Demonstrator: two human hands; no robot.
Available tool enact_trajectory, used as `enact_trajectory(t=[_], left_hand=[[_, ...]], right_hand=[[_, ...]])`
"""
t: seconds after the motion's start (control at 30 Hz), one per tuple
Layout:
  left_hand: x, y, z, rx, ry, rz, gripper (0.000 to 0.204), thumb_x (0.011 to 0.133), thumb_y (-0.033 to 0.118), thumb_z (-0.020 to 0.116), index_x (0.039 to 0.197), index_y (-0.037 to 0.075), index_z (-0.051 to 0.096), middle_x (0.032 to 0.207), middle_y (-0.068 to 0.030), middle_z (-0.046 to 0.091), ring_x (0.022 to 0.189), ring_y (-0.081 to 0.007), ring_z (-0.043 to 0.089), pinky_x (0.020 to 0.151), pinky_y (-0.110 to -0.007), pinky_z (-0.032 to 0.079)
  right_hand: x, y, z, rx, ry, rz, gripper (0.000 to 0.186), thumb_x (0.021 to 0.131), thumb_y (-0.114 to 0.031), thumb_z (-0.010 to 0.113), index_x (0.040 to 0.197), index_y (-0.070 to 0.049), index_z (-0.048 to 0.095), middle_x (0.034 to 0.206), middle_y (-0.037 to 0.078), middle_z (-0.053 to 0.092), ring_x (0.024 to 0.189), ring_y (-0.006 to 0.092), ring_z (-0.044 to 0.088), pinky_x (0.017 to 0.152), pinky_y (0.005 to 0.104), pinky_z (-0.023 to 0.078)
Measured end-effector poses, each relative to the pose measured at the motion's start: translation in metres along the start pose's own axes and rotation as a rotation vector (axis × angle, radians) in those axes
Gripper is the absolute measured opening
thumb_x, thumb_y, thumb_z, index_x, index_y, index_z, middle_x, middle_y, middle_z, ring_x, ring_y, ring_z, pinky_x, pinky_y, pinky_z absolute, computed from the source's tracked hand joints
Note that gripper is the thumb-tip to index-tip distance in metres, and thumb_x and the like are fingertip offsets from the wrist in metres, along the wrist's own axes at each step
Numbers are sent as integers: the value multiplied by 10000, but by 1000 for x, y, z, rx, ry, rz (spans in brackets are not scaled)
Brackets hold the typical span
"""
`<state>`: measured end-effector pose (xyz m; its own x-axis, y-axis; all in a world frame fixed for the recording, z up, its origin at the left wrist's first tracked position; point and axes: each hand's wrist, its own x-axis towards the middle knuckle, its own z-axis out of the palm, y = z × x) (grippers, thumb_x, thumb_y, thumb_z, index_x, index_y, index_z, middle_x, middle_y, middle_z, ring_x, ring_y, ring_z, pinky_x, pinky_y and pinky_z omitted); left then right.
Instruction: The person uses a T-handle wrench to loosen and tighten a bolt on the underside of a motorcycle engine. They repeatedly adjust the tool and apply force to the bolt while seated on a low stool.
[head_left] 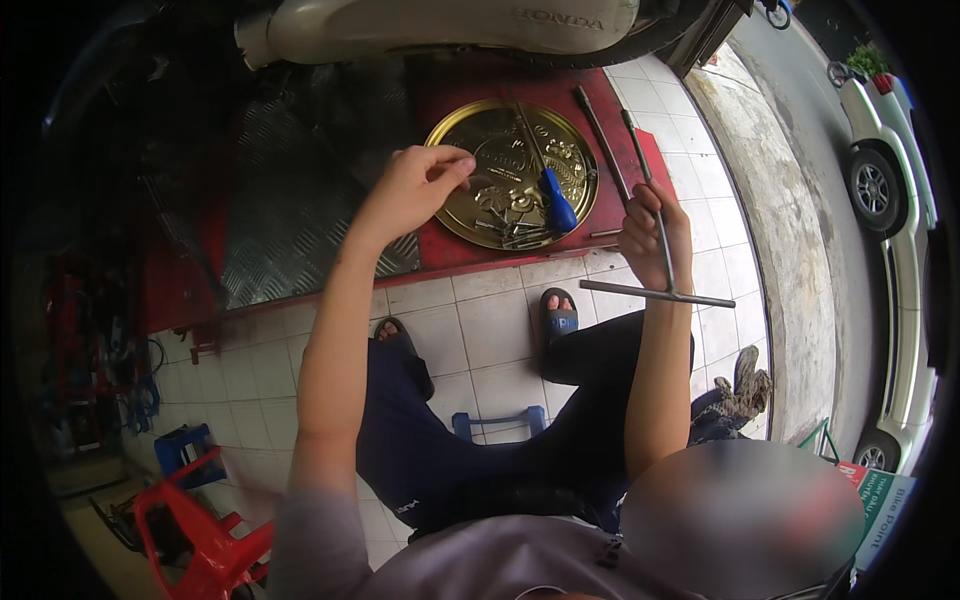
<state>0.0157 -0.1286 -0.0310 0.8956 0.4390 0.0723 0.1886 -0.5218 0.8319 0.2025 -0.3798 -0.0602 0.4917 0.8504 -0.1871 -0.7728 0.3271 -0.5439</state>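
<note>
Wrapping its fingers around the shaft of a T-handled wrench (664, 250), the right hand (645, 235) has a firm-looking hold at the right of the scene, with the crossbar at the near end and the socket end pointing far. The left hand (420, 195) is partly curled over the left rim of a round gold tray (470, 128), thumb and forefinger close together; whether anything small is pinched between them, I cannot tell.

The tray sits on a red bench (440, 248), right of a ridged metal plate (300, 240). Lying in it are one blue-handled screwdriver (558, 203), handle toward the near right and shaft running toward the far rim, and a loose heap of metal bolts (515, 236) at the near side. The bolts overlap too much to count, but there are several.

One other long metal tool (604, 146) lies just right of the tray, its near end passing behind the right hand; contact there is unclear. One short metal rod (605, 233) lies at the tray's near right.

Counted up: one tray, one screwdriver, one T-handled wrench, one other long tool, one short rod. Nearer, on the white tiles (430, 340), are two sandalled feet (560, 312).
</note>
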Motion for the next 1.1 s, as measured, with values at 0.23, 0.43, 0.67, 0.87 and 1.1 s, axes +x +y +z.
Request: enact_trajectory(t=[0.23,0.43,0.67,0.87,1.1], left_hand=[[1,-17,13,238,-107,35,233,845,123,668,1052,17,690,888,-135,704,769,-204,667,720,-315,516],[0,-15,49,320,-194,198,220,799,82,691,1014,34,700,890,-116,660,794,-263,640,736,-348,502],[-3,-14,60,400,-183,240,197,795,90,692,983,31,686,872,-96,621,832,-293,611,761,-384,488],[4,-17,50,196,-25,180,133,834,63,653,954,15,620,837,-112,638,736,-236,628,704,-343,494],[12,-47,-5,-472,237,-73,161,888,40,644,1037,-20,645,884,-33,671,815,-72,616,737,-206,490]], right_hand=[[-10,-22,-7,145,-188,64,290,1014,-216,324,1115,-10,501,528,-47,291,371,55,219,355,213,211],[-10,-18,2,-79,61,53,413,1001,-176,313,1355,8,420,530,-49,275,390,62,201,384,214,213],[-11,-12,8,-151,-10,37,454,980,-155,323,1401,4,387,508,-72,226,402,56,197,391,209,198],[-8,5,17,-200,-35,144,446,963,-165,358,1372,-1,433,494,-73,239,380,45,211,366,200,195],[-15,31,51,-409,-172,401,500,945,-103,399,1438,-29,365,470,-52,302,338,49,248,348,211,228]])
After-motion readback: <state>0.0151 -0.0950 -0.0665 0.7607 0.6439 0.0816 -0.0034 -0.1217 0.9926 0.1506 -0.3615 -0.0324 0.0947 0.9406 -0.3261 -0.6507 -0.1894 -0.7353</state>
